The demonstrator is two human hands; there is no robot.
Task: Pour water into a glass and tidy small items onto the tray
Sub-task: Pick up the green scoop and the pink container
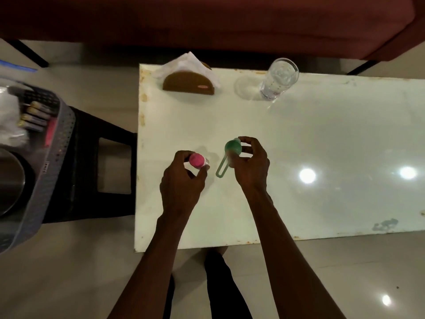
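Note:
My left hand (181, 180) grips a small bottle with a pink cap (196, 160) just above the white table (322, 146). My right hand (250, 164) pinches a green cap-like piece with a loop handle (232, 148), held beside the bottle; its loop hangs down between the hands. A clear drinking glass (279, 79) stands at the table's far edge, well beyond both hands. I cannot tell if it holds water. The grey perforated tray (57, 143) sits off to the left on a black stool, apart from the table.
A brown napkin holder with white napkins (189, 82) stands at the table's far left. The tray holds batteries (34, 116), a pink item, a white bag and a metal vessel (9, 180). A dark red sofa (207, 24) runs behind the table. My legs are below the near edge.

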